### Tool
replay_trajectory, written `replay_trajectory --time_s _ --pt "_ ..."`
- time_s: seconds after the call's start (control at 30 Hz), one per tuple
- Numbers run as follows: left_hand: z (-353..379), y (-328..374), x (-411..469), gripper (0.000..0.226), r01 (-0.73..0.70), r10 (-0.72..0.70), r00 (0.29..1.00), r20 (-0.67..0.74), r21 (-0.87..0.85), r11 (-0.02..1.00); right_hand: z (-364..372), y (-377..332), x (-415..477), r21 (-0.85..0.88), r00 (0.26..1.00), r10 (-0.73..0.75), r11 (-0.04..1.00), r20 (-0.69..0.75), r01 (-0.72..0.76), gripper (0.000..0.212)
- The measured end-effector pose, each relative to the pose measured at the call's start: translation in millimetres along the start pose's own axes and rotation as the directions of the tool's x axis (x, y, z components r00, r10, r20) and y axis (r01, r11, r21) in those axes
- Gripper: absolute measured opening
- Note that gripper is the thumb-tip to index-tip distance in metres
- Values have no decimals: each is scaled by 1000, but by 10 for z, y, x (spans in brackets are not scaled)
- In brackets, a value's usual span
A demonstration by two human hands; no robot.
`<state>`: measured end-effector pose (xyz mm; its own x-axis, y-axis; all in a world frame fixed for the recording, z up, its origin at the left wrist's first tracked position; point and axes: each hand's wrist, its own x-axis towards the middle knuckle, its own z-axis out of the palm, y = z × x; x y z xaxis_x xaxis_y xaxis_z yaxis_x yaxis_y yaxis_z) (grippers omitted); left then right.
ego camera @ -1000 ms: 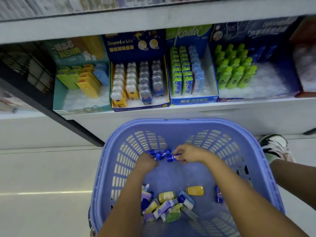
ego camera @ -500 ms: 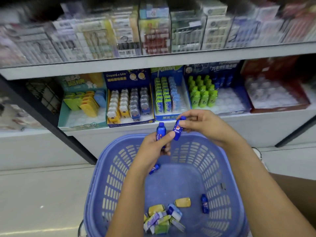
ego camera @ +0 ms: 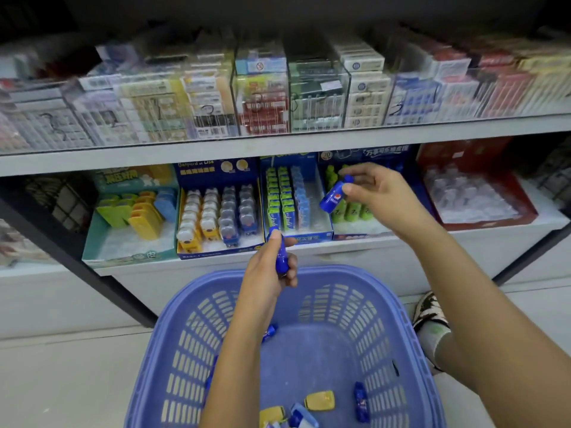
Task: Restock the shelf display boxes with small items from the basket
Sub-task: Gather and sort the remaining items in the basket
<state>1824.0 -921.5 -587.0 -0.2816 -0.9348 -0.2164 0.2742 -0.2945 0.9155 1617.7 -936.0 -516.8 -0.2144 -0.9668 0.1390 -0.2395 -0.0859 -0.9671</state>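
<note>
My left hand (ego camera: 268,274) gripped one blue bottle (ego camera: 281,254) above the basket (ego camera: 340,274). My right hand (ego camera: 383,193) pinched a second blue bottle (ego camera: 333,196) near its cap, before the display box (ego camera: 358,237). So light a pinch might have let it slip and topple the green bottles (ego camera: 355,210). Its long axis slanted, cap up-right.

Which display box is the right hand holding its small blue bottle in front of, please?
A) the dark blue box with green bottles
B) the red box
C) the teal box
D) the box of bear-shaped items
A: the right hand pinches the blue bottle directly in front of the green bottles standing in the dark blue box.
</note>
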Motion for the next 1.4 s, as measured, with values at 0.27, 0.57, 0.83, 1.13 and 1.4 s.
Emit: replay_trajectory --time_s 0.27,0.57,0.83,1.13,1.4 --pt "222 4 183 38 49 -55 994 96 58 997 -891 179 284 -258 999 44 965 -15 -47 20" --pt "925 -94 477 32 99 -113 988 106 131 986 -1217 558 588 -551 993 -40 834 -115 -30 29" --pt "984 -229 650 20 58 -84 993 86 273 960 -1175 676 871 -697 999 -34 715 39 51 33" --pt "983 -238 601 18 -18 -37 977 210 252 968 -1095 569 964 -838 991 51 539 127 80 40" --pt "1162 -194 526 28 -215 210 976 60 426 879 -1104 529 767 -614 987 -21 785 -162 -84 32"
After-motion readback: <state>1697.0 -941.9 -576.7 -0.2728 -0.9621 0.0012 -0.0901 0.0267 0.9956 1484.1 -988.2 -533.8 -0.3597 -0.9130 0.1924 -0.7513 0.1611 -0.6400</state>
